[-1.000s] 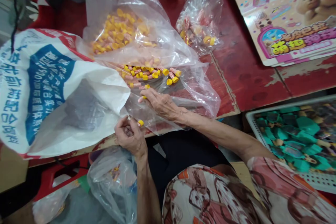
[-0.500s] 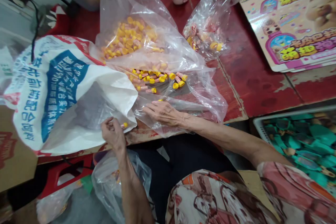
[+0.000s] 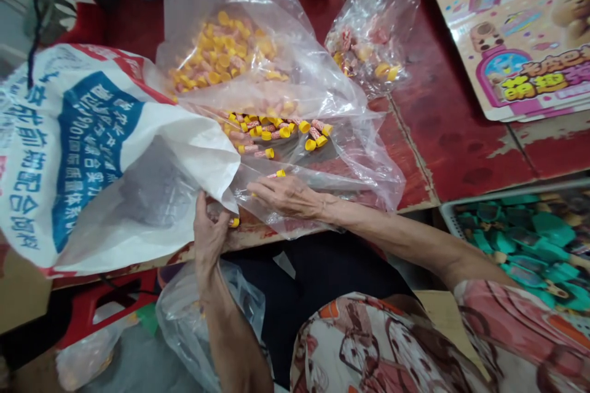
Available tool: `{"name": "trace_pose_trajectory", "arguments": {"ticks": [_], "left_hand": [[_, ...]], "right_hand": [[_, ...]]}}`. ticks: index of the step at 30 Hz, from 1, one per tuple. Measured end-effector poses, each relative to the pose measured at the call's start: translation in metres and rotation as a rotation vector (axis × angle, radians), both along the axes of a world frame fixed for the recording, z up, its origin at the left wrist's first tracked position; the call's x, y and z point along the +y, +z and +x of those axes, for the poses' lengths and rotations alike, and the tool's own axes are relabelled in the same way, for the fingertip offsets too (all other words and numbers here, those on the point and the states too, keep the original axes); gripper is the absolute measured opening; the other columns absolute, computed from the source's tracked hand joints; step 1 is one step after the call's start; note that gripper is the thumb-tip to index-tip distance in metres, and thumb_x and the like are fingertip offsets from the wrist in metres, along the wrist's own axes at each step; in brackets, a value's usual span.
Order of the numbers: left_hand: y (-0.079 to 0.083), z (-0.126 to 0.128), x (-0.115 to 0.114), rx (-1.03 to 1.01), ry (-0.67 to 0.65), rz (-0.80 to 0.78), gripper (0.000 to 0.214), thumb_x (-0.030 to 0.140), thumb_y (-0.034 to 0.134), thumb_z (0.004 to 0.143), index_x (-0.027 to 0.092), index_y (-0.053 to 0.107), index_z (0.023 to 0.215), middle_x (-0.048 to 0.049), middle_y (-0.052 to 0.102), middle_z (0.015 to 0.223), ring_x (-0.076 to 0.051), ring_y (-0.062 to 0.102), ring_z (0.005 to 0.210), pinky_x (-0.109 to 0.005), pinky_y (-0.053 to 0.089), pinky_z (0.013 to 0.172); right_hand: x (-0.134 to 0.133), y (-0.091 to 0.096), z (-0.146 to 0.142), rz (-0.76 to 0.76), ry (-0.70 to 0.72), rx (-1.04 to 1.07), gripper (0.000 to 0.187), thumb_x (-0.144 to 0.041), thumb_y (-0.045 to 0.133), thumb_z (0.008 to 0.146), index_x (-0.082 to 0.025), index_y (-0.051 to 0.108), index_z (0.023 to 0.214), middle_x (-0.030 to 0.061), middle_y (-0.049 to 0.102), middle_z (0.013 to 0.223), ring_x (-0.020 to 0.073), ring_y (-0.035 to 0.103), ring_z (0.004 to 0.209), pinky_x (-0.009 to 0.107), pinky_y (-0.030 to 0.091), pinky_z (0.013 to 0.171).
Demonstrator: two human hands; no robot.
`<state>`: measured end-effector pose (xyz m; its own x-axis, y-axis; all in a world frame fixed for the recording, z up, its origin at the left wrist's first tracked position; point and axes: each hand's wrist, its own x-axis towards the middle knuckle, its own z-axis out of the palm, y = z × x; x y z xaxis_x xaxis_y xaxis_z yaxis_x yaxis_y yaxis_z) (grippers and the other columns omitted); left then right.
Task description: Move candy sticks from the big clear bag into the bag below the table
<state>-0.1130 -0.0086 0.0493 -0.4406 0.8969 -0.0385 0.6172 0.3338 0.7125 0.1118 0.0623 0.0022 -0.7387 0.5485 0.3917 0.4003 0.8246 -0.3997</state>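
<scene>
Right hand (image 3: 288, 196) open, flat, fingers extended, on clear plastic bag (image 3: 359, 163); yellow-capped pink tubes (image 3: 271, 132) at 12 o'clock. Left hand (image 3: 209, 236) raised against woven sack (image 3: 92, 159) edge; grip cannot be told.

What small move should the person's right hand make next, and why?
Probably picking up the yellow-capped piece would come next: it lies just beyond the fingertips of the right hand, apart from the pile in the clear plastic bag.

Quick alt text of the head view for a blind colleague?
The right hand rests on a clear plastic bag full of small pink tubes with yellow caps. The left hand is raised at the edge of a white-and-blue woven sack, one yellow cap beside it.
</scene>
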Motion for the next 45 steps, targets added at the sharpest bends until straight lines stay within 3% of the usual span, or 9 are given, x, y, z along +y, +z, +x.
{"name": "trace_pose_trajectory", "arguments": {"ticks": [8,12,16,20,24,28,35,40,45], "left_hand": [[-0.004,-0.011,-0.007,-0.058,0.050,-0.023,0.053,0.042,0.080,0.065,0.020,0.070,0.113,-0.0026,0.072,0.099,-0.018,0.067,0.082,-0.024,0.055,0.065],[0.003,-0.009,-0.026,-0.181,0.259,0.171,0.067,0.032,0.086,0.061,0.023,0.059,0.122,0.0021,0.068,0.095,-0.014,0.064,0.075,-0.021,0.052,0.063],[0.026,0.010,-0.039,-0.374,0.273,0.405,0.073,0.031,0.094,0.068,0.029,0.058,0.131,0.0017,0.068,0.098,-0.013,0.059,0.073,-0.021,0.050,0.060],[0.035,0.039,-0.036,-0.487,0.211,0.433,0.071,0.044,0.099,0.075,0.032,0.064,0.136,-0.0010,0.072,0.103,-0.010,0.051,0.061,-0.021,0.041,0.048],[0.017,0.063,-0.024,-0.604,0.270,0.430,0.071,0.053,0.103,0.069,0.023,0.061,0.118,0.0043,0.069,0.087,-0.003,0.044,0.052,-0.016,0.036,0.047],[0.001,0.080,-0.022,-0.683,0.335,0.306,0.071,0.060,0.103,0.066,0.022,0.057,0.104,0.0073,0.063,0.075,-0.004,0.045,0.048,-0.015,0.033,0.045],[0.002,0.090,-0.021,-0.683,0.351,0.269,0.077,0.067,0.104,0.062,0.021,0.058,0.104,0.0035,0.070,0.080,-0.004,0.047,0.050,-0.015,0.033,0.045],[0.003,0.088,-0.022,-0.523,0.315,0.231,0.065,0.069,0.093,0.076,0.020,0.061,0.105,0.0044,0.066,0.077,-0.006,0.048,0.049,-0.017,0.033,0.046],[0.008,0.082,-0.023,0.066,0.057,0.150,0.038,0.056,0.076,0.094,0.020,0.069,0.105,-0.0042,0.073,0.093,-0.017,0.068,0.075,-0.027,0.054,0.067]], "right_hand": [[-0.001,-0.004,-0.001,0.017,0.001,-0.008,0.029,-0.010,0.040,0.117,-0.016,0.067,0.126,0.0025,0.073,0.105,0.0126,0.065,0.088,0.025,0.048,0.082],[0.000,-0.008,0.000,0.118,-0.050,0.164,0.029,-0.024,0.039,0.121,-0.016,0.062,0.136,0.0066,0.074,0.112,0.0166,0.067,0.090,0.029,0.050,0.078],[-0.001,-0.009,-0.002,0.124,-0.022,0.093,0.029,-0.010,0.039,0.116,-0.016,0.065,0.128,0.0075,0.075,0.109,0.0191,0.069,0.091,0.032,0.049,0.077],[-0.002,-0.006,-0.008,-0.069,-0.045,0.040,0.017,-0.011,0.050,0.114,-0.014,0.065,0.120,0.0082,0.076,0.109,0.0194,0.069,0.090,0.031,0.047,0.075],[-0.001,0.002,-0.004,-0.360,-0.136,0.280,0.021,-0.031,0.055,0.119,-0.013,0.062,0.128,0.0040,0.076,0.112,0.0136,0.068,0.090,0.024,0.048,0.077],[-0.003,0.007,0.001,-0.534,-0.112,0.353,0.010,-0.022,0.058,0.115,-0.016,0.064,0.122,-0.0042,0.075,0.101,0.0085,0.066,0.083,0.020,0.048,0.079],[-0.004,0.013,-0.001,-0.597,-0.130,0.311,0.009,-0.023,0.058,0.117,-0.016,0.064,0.118,-0.0035,0.074,0.097,0.0103,0.067,0.084,0.021,0.047,0.077],[-0.001,0.012,0.000,-0.481,0.039,0.112,0.021,-0.022,0.050,0.119,-0.017,0.066,0.106,0.0022,0.073,0.101,0.0153,0.064,0.090,0.026,0.044,0.076],[0.006,0.012,0.001,-0.402,-0.023,0.102,0.020,-0.026,0.050,0.119,-0.016,0.068,0.116,0.0053,0.075,0.113,0.0182,0.067,0.102,0.028,0.049,0.083]]}}
